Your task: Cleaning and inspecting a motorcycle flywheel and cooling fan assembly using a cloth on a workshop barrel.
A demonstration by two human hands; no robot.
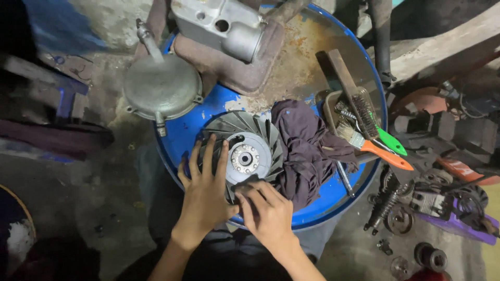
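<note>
A grey finned fan wheel [255, 136] with a shiny metal hub [245, 158] lies on top of a blue drum [183, 130]. My left hand [204, 192] lies flat on the wheel's left fins, fingers spread. Pressed against the wheel's near edge is my right hand [268, 211], fingers curled around a small dark piece that I cannot identify. A dark crumpled rag [304, 148] lies just right of the wheel, touching it.
A round grey metal cover [161, 87] overhangs the drum's left rim. An engine casing [224, 23] sits on a rusty plate at the back. Wire brush [351, 93] and orange and green handled brushes [388, 156] lie at the right. Engine parts [416, 203] litter the floor at the right.
</note>
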